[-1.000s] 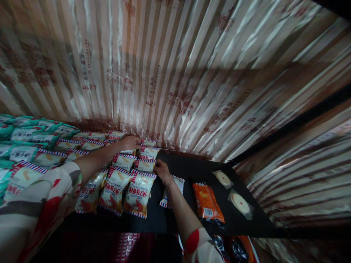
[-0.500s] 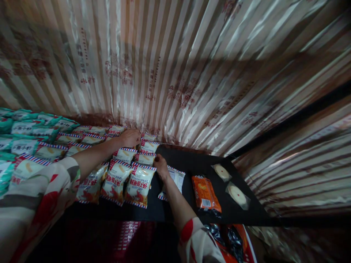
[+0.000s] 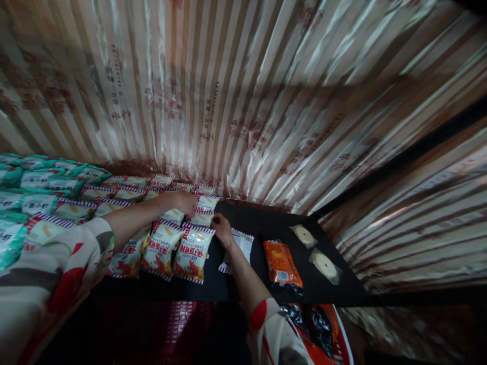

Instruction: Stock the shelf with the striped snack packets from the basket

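Observation:
My left hand (image 3: 185,202) reaches over rows of white snack bags with red lettering and striped edges. Its fingers bend down beside a small snack bag (image 3: 201,218), blurred, and their tips are hard to make out. At that bag's right edge, my right hand (image 3: 223,230) has its thumb and fingers closed on the wrapper. Just behind stands another white snack bag (image 3: 206,203). In the front row, a snack bag (image 3: 193,253) leans upright with its printed face toward me. Partly under my right forearm, a snack bag (image 3: 243,243) lies back side up.
Green snack bags (image 3: 38,204) fill the left of the black shelf (image 3: 243,213). An orange packet (image 3: 282,263) and two round wrapped pieces (image 3: 325,265) lie at right. Below are a red basket (image 3: 178,322) and a bin rim (image 3: 347,342). Striped sheeting (image 3: 243,101) hangs behind.
My left hand has moved slightly down and right, closer to the small snack bag. My right hand stays at the same bag's edge. The camera view has shifted slightly.

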The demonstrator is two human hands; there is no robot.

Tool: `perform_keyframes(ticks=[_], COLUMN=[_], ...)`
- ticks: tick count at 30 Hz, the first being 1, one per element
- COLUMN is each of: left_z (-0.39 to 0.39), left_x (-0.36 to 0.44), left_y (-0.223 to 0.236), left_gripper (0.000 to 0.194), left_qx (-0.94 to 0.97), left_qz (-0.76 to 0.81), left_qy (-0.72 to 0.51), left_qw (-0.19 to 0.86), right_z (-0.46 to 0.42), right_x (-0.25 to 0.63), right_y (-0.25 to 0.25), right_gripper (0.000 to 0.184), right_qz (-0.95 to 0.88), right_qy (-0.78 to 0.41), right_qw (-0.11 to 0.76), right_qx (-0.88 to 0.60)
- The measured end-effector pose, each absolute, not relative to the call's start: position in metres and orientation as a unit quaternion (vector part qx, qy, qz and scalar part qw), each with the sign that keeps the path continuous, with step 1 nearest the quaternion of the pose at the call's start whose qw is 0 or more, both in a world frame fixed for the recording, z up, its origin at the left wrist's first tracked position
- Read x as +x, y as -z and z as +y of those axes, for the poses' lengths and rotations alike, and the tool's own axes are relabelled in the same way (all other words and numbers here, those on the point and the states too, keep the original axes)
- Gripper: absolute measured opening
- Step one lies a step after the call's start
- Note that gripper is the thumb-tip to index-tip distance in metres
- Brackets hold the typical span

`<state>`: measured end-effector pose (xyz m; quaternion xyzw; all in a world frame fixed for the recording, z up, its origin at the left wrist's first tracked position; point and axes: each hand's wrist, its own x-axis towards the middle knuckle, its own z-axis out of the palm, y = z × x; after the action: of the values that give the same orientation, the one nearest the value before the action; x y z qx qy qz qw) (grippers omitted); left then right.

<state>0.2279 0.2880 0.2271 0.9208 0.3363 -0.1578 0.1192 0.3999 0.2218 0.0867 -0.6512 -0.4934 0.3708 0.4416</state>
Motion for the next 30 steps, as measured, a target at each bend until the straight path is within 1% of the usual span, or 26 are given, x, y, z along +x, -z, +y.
perform_keyframes(ticks=[5, 10, 13, 17, 22, 25, 27, 30], left_z=[0.283, 0.286, 0.287, 0.285, 0.284, 0.285, 0.285, 0.284], left_x=[0.228, 0.225, 0.224, 0.226, 0.227, 0.227, 0.226, 0.225], left_y=[-0.223, -0.214, -0.214, -0.218, -0.22, -0.219, -0.219, -0.221], left_gripper=[0.013, 0.008, 0.009, 0.015, 0.019, 0.017, 0.016, 0.016], left_qx=[0.924, 0.926, 0.928, 0.932, 0.935, 0.935, 0.935, 0.935], left_qz=[0.351, 0.357, 0.356, 0.354, 0.352, 0.352, 0.352, 0.351], left_qy=[0.13, 0.1, 0.072, 0.054, 0.028, 0.034, 0.038, 0.036], left_qw=[0.082, 0.079, 0.079, 0.048, 0.02, 0.02, 0.021, 0.024], right_z=[0.218, 0.214, 0.214, 0.213, 0.205, 0.197, 0.192, 0.186], right_x=[0.399, 0.399, 0.399, 0.4, 0.399, 0.4, 0.401, 0.403], right_y=[-0.09, -0.089, -0.088, -0.088, -0.093, -0.099, -0.103, -0.105], right_gripper=[0.013, 0.018, 0.02, 0.021, 0.021, 0.018, 0.016, 0.016], right_qz=[-0.477, -0.484, -0.488, -0.502, -0.523, -0.548, -0.559, -0.565], right_qy=[-0.395, -0.399, -0.387, -0.342, -0.204, -0.163, -0.175, -0.242], right_qw=[0.467, 0.475, 0.473, 0.465, 0.449, 0.438, 0.427, 0.406], right_qx=[-0.631, -0.618, -0.623, -0.644, -0.695, -0.693, -0.689, -0.677])
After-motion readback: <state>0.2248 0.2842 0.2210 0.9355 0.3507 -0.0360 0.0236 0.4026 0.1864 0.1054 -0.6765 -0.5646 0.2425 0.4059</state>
